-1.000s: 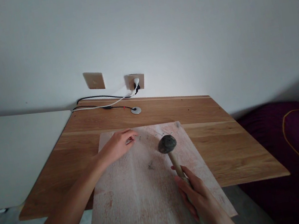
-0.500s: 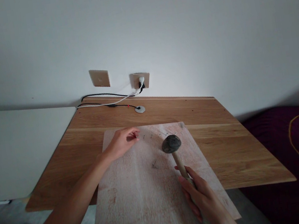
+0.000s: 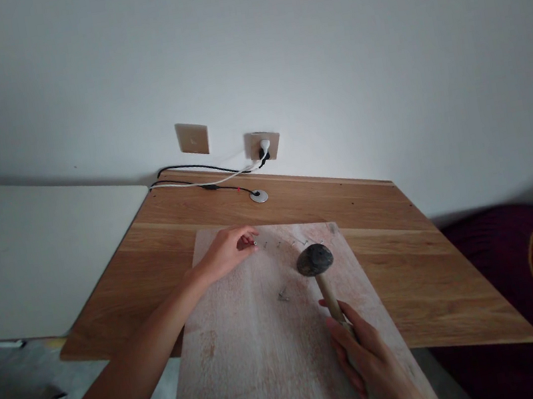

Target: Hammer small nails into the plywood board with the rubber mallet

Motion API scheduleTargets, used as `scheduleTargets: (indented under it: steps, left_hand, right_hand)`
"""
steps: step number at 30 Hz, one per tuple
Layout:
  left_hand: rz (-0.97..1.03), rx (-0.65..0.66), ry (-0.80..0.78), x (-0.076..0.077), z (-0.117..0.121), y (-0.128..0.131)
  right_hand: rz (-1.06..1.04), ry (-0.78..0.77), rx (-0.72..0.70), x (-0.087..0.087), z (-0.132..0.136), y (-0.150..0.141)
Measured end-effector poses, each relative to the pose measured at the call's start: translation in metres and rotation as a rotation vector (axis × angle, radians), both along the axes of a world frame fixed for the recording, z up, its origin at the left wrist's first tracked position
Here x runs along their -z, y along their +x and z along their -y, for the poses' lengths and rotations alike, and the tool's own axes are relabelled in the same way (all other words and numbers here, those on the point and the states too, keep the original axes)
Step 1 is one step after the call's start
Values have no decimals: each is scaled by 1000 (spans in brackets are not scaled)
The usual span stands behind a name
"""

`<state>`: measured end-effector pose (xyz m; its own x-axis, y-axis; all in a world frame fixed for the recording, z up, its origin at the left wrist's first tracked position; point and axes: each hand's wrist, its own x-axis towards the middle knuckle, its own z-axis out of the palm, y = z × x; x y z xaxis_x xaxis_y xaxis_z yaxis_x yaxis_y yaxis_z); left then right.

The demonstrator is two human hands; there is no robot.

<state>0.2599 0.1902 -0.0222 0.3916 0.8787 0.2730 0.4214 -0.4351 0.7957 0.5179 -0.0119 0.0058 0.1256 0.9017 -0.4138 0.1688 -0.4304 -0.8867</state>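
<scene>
My left hand (image 3: pixel 232 249) rests at the far left part of a pale wooden board (image 3: pixel 242 365), thumb and fingers pinched on a nail (image 3: pixel 255 244) of which only a small shiny bit shows. To its right, several thin nails (image 3: pixel 278 246) stand in a row along the board's far edge. My right hand (image 3: pixel 366 352) is wrapped round the wooden handle of a rubber mallet (image 3: pixel 314 260). The mallet's black head is over the right half of the board, right of my left hand. A small pile of loose nails (image 3: pixel 283 295) lies mid-board.
Beneath the board is a wooden desk (image 3: pixel 442 286) against the wall. Black and white cables (image 3: pixel 207 180) run from a wall socket (image 3: pixel 258 145) near a round cable grommet (image 3: pixel 258 196). A white tabletop (image 3: pixel 42 255) adjoins at left; a purple beanbag-like thing (image 3: pixel 500 270) is at right.
The whole view has shifted slightly, so everything sits a little further right. Both hands keep their grips, and the mallet stays at about the same place over the board.
</scene>
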Motion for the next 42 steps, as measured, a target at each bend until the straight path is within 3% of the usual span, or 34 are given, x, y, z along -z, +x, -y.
scheduleTargets:
  steps: [10,20,33,42]
  left_hand:
    - [-5,26,5,-2,3,-1]
    - [26,41,-26,-2,3,-3]
    - [82,87,-50,0,0,-6]
    - [13,60,2,-3,1,-6]
  right_hand:
    - [25,25,-15,1,-1,1]
    - [19,20,-73,-11,-4,-7]
    - [-100,96,-264,-47,-57,-50]
    - [-117,78,-295,-34,-65,-59]
